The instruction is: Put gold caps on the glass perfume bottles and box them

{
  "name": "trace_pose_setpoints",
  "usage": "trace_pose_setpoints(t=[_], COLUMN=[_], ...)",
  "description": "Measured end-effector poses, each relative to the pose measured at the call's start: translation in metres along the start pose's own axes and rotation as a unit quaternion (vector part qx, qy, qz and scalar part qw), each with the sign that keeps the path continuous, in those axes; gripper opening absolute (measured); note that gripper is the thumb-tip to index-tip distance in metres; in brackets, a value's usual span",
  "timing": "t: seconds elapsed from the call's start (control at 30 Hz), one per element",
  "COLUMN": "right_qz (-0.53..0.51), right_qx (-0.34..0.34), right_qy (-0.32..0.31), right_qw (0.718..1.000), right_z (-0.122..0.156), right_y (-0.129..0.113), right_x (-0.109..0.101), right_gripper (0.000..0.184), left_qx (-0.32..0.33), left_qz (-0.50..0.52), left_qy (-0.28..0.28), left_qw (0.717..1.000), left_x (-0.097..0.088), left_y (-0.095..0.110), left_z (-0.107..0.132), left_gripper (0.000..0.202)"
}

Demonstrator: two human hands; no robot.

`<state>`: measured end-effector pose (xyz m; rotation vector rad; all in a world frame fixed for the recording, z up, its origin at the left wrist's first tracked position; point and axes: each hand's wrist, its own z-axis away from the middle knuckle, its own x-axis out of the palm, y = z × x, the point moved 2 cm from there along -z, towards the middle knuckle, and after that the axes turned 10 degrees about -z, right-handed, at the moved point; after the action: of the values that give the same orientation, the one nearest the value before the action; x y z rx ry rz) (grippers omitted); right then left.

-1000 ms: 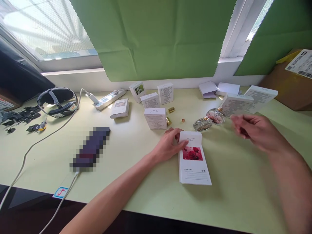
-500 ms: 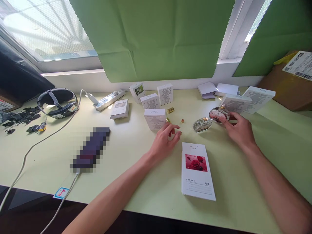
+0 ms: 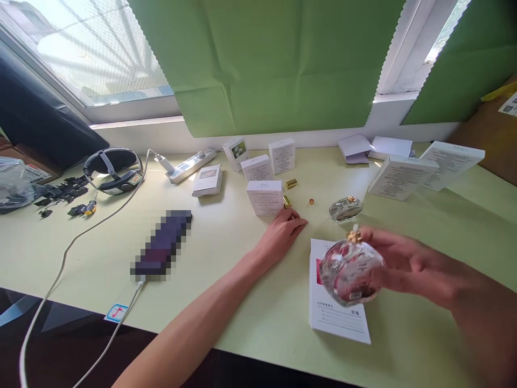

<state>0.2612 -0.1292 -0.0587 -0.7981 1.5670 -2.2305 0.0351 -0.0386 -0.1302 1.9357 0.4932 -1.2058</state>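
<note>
My right hand [image 3: 407,264] grips a round glass perfume bottle [image 3: 350,269] with a pink rose print and a gold neck, lifted above a flat white box with a rose picture [image 3: 337,310]. My left hand [image 3: 283,231] rests on the table with its fingers curled around a small gold cap [image 3: 287,202] beside a white carton [image 3: 265,197]. A second glass bottle [image 3: 345,208] lies on the table beyond the lifted one. A tiny gold ring piece [image 3: 311,201] sits near it.
Several small white cartons [image 3: 281,156] stand at the back, two larger ones [image 3: 402,176] at the right. A power strip [image 3: 189,164], a head strap [image 3: 113,170], a blurred dark device [image 3: 163,245] with a cable and a brown cardboard box [image 3: 488,134] lie around.
My right hand reached to the far bottle, picked it up and brought it towards me over the rose box. My left hand left the rose box and moved to the gold cap.
</note>
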Motion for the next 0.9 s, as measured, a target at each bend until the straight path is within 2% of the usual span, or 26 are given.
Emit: trace_pose_setpoints(t=[0.07,0.13,0.23,0.4,0.5,0.6,0.67,0.77,0.9], right_qz=[-0.047,-0.063,-0.051,-0.035,-0.057,-0.099,-0.1,-0.07,-0.042], right_qx=[0.063,0.09,0.09,0.072,0.101,0.15,0.154,0.13,0.117], right_qy=[-0.089,-0.127,-0.119,-0.05,-0.088,-0.165,-0.185,-0.185,-0.147], right_qw=[0.993,0.986,0.988,0.995,0.989,0.97,0.965,0.971,0.981], right_z=[-0.005,-0.009,-0.014,-0.013,-0.008,-0.004,-0.003,-0.003,0.0], right_y=[0.005,0.01,0.014,0.006,0.002,0.009,0.016,0.018,0.002], right_x=[0.018,0.025,0.02,0.005,0.007,0.015,0.019,0.019,0.016], right_gripper=[0.028,0.026,0.028,0.025,0.029,0.032,0.031,0.033,0.032], left_qx=[-0.003,-0.003,-0.003,-0.001,0.002,0.003,0.002,-0.011,-0.032], left_qz=[0.01,0.014,0.008,0.005,0.001,-0.003,0.003,0.025,0.045], left_qy=[0.002,0.005,0.003,-0.004,0.007,0.016,0.021,0.035,0.075], left_qw=[1.0,1.0,1.0,1.0,1.0,1.0,1.0,0.999,0.996], left_x=[0.0,-0.001,-0.003,-0.003,-0.003,-0.003,-0.004,-0.006,-0.01], left_y=[0.0,0.001,0.003,0.002,0.001,0.002,0.004,0.007,0.01], left_z=[0.0,0.0,0.001,0.001,0.001,0.002,0.002,0.003,0.003], left_gripper=[0.028,0.026,0.028,0.032,0.026,0.022,0.022,0.022,0.021])
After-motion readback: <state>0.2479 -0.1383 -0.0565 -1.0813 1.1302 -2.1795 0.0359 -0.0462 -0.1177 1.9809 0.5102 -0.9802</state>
